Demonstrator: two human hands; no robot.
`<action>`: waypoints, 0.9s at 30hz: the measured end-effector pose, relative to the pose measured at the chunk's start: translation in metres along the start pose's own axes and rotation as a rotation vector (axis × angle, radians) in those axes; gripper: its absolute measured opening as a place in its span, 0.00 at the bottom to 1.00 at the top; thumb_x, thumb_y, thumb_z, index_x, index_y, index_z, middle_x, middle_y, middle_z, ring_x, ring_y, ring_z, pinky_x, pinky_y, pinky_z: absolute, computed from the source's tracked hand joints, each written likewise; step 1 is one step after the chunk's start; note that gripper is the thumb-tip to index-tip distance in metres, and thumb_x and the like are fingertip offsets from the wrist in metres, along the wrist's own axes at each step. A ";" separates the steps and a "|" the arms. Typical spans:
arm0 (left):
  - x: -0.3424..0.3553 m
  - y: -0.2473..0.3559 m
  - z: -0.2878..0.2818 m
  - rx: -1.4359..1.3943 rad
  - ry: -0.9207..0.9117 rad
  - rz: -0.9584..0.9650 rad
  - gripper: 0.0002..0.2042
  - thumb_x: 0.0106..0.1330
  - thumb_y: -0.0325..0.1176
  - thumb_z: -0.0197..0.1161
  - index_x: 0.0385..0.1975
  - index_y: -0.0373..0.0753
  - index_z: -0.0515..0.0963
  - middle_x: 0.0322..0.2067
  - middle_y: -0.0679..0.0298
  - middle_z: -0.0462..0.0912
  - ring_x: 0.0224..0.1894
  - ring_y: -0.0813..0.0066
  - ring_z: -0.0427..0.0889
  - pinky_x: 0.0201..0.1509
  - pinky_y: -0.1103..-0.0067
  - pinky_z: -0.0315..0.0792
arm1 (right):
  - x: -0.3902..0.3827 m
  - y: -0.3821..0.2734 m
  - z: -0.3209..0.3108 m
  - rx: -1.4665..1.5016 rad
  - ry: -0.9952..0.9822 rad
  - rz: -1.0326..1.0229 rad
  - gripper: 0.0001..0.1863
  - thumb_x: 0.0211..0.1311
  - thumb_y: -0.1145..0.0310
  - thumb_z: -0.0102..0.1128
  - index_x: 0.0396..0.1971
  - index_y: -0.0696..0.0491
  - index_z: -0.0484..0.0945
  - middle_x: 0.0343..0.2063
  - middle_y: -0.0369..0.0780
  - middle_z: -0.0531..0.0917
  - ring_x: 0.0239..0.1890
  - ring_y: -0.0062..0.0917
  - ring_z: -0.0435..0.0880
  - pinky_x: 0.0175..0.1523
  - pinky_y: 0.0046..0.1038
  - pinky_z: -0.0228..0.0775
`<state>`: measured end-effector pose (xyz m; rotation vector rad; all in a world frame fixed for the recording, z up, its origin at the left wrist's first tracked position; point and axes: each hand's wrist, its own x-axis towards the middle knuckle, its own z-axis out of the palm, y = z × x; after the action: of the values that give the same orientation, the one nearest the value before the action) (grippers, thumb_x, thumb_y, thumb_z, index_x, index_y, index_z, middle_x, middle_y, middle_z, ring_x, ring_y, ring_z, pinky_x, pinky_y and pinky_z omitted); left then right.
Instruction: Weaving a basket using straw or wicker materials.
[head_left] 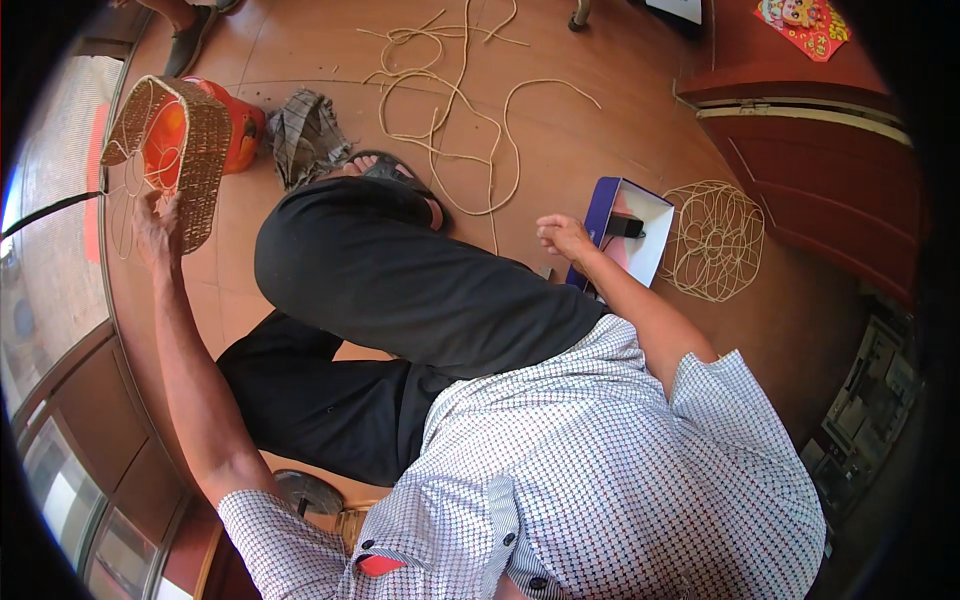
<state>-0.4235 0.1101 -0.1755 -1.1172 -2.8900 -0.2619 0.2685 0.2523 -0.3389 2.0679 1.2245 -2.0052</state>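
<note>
At the left, my left hand is closed on the near edge of a woven wicker basket. The basket is tilted, and thin loose cane loops show in its open side. My right hand hovers to the right of my raised knee, its fingers curled; whatever they may hold is too small to make out. Just beyond that hand stands an open purple-edged box with a dark object inside. Long pale cane strands lie in loose coils on the floor ahead of me.
A red bucket stands behind the basket, beside a crumpled checked cloth. Right of the box lies a round openwork cane piece. A dark red cabinet borders the right. Another person's shoe shows at the far left.
</note>
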 end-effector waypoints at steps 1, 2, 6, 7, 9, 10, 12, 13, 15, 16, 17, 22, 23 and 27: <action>0.000 -0.003 -0.001 0.002 -0.010 0.000 0.23 0.71 0.48 0.69 0.58 0.40 0.80 0.55 0.53 0.86 0.55 0.57 0.86 0.58 0.64 0.77 | 0.005 -0.002 0.003 -0.001 0.001 0.010 0.17 0.65 0.70 0.67 0.53 0.58 0.84 0.33 0.33 0.85 0.31 0.17 0.83 0.33 0.20 0.75; -0.001 -0.006 -0.002 -0.207 -0.122 -0.093 0.23 0.72 0.48 0.69 0.59 0.39 0.80 0.53 0.54 0.88 0.53 0.61 0.87 0.57 0.67 0.78 | 0.011 -0.004 0.005 -0.010 -0.005 0.003 0.17 0.66 0.71 0.67 0.53 0.58 0.84 0.34 0.33 0.85 0.31 0.16 0.82 0.34 0.20 0.76; -0.015 -0.002 -0.015 -0.452 -0.302 -0.152 0.23 0.75 0.47 0.67 0.62 0.40 0.79 0.50 0.58 0.90 0.49 0.73 0.87 0.52 0.76 0.78 | 0.041 -0.024 0.018 -0.045 -0.007 -0.024 0.18 0.67 0.70 0.65 0.56 0.55 0.84 0.37 0.35 0.86 0.30 0.18 0.82 0.35 0.23 0.77; -0.016 -0.005 -0.015 -0.464 -0.306 -0.124 0.23 0.75 0.46 0.67 0.63 0.40 0.79 0.50 0.58 0.90 0.50 0.74 0.86 0.53 0.76 0.78 | 0.052 -0.029 0.019 -0.049 -0.010 -0.019 0.18 0.67 0.70 0.65 0.56 0.55 0.84 0.37 0.35 0.86 0.30 0.18 0.82 0.35 0.23 0.77; -0.014 -0.007 -0.015 -0.500 -0.344 -0.142 0.23 0.76 0.44 0.66 0.65 0.38 0.77 0.52 0.58 0.89 0.51 0.75 0.86 0.54 0.76 0.78 | 0.077 -0.039 0.020 -0.154 -0.020 -0.140 0.22 0.67 0.68 0.64 0.61 0.51 0.83 0.39 0.35 0.86 0.29 0.19 0.80 0.35 0.26 0.77; -0.017 -0.009 -0.019 -0.537 -0.318 -0.163 0.23 0.77 0.44 0.65 0.66 0.37 0.77 0.53 0.57 0.89 0.51 0.74 0.86 0.55 0.77 0.78 | 0.085 -0.049 0.026 -0.159 -0.031 -0.134 0.22 0.67 0.68 0.64 0.61 0.51 0.83 0.39 0.35 0.86 0.29 0.19 0.80 0.35 0.26 0.77; -0.019 -0.024 -0.029 -0.577 -0.273 -0.187 0.25 0.78 0.44 0.66 0.67 0.34 0.76 0.55 0.56 0.87 0.54 0.74 0.85 0.60 0.77 0.76 | 0.101 -0.071 0.041 -0.225 -0.061 -0.189 0.27 0.67 0.65 0.65 0.66 0.49 0.80 0.49 0.40 0.88 0.41 0.26 0.86 0.48 0.31 0.81; -0.018 -0.018 -0.032 -0.583 -0.281 -0.189 0.25 0.78 0.44 0.66 0.67 0.34 0.76 0.55 0.56 0.87 0.54 0.74 0.85 0.60 0.77 0.76 | 0.113 -0.075 0.041 -0.231 -0.056 -0.183 0.27 0.67 0.65 0.65 0.66 0.49 0.80 0.49 0.40 0.88 0.41 0.26 0.86 0.48 0.31 0.81; -0.017 -0.011 -0.048 -0.466 -0.230 -0.129 0.25 0.78 0.43 0.66 0.66 0.34 0.77 0.57 0.56 0.86 0.58 0.74 0.82 0.65 0.76 0.73 | 0.137 -0.082 0.043 -0.293 -0.036 -0.290 0.30 0.66 0.64 0.66 0.69 0.48 0.78 0.61 0.44 0.85 0.61 0.33 0.84 0.65 0.33 0.75; -0.018 -0.017 -0.059 -0.540 -0.185 -0.123 0.23 0.78 0.43 0.66 0.65 0.35 0.79 0.58 0.56 0.85 0.62 0.72 0.80 0.69 0.75 0.70 | 0.145 -0.089 0.050 -0.280 -0.090 -0.222 0.30 0.66 0.62 0.66 0.69 0.47 0.77 0.69 0.45 0.79 0.74 0.36 0.74 0.75 0.34 0.65; -0.023 -0.024 -0.070 -0.551 -0.140 -0.140 0.21 0.78 0.42 0.65 0.64 0.37 0.80 0.59 0.58 0.85 0.63 0.72 0.79 0.71 0.74 0.68 | 0.152 -0.094 0.058 -0.283 -0.107 -0.219 0.30 0.66 0.62 0.66 0.69 0.47 0.77 0.69 0.45 0.79 0.74 0.36 0.74 0.75 0.34 0.65; -0.056 0.037 -0.113 -0.567 -0.063 -0.168 0.20 0.78 0.45 0.64 0.63 0.39 0.82 0.60 0.62 0.84 0.66 0.72 0.77 0.74 0.72 0.65 | 0.167 -0.104 0.062 -0.412 -0.059 -0.108 0.35 0.65 0.56 0.69 0.72 0.49 0.74 0.68 0.45 0.80 0.72 0.36 0.76 0.72 0.34 0.69; -0.060 0.044 -0.118 -0.599 -0.052 -0.171 0.21 0.78 0.45 0.64 0.62 0.40 0.83 0.61 0.62 0.84 0.66 0.72 0.77 0.75 0.71 0.64 | 0.163 -0.106 0.067 -0.389 -0.065 -0.071 0.37 0.66 0.55 0.70 0.73 0.49 0.73 0.68 0.45 0.80 0.72 0.36 0.75 0.72 0.35 0.70; -0.060 0.046 -0.115 -0.591 -0.041 -0.177 0.22 0.77 0.47 0.64 0.63 0.41 0.83 0.60 0.61 0.84 0.68 0.72 0.76 0.76 0.71 0.63 | 0.145 -0.118 0.076 -0.267 -0.020 -0.036 0.37 0.66 0.55 0.70 0.73 0.49 0.72 0.67 0.44 0.80 0.72 0.37 0.75 0.71 0.37 0.71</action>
<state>-0.3513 0.0845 -0.0612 -0.9087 -3.0303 -1.1702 0.1239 0.3694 -0.4181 1.9086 1.4443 -1.7565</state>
